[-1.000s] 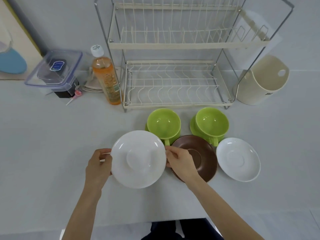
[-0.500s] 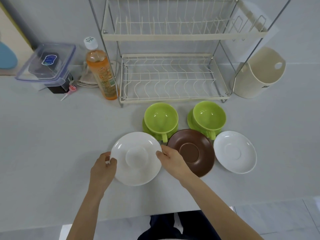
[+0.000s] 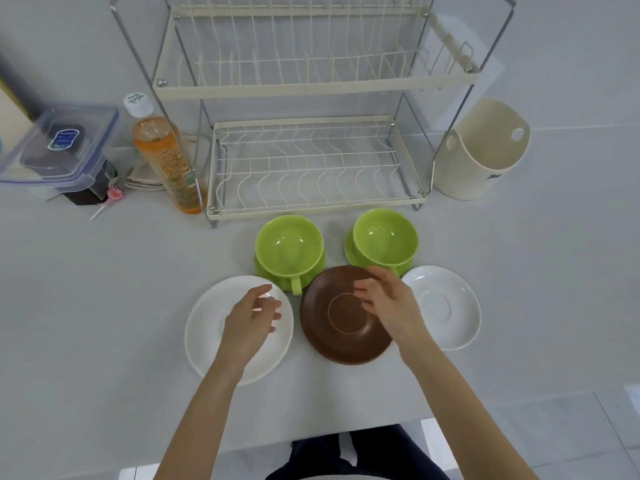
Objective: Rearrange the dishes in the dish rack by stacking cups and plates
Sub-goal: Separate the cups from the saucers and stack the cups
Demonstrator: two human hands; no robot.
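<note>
Fingers (image 3: 268,303) hover loose above the white counter (image 3: 104,306).

Pale grey countertop (image 3: 86,306) fills most of the frame; a plain light wall (image 3: 571,46) spans the top; tiled floor (image 3: 554,438) at lower right.

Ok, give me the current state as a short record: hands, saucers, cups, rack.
left hand: open, over the large white saucer, holding nothing
right hand: open, over the brown saucer, holding nothing
small white saucer: on the table, right of the brown one
green cups: upright, each on a green saucer, in front of the rack
dish rack: both tiers hold no dishes
</note>
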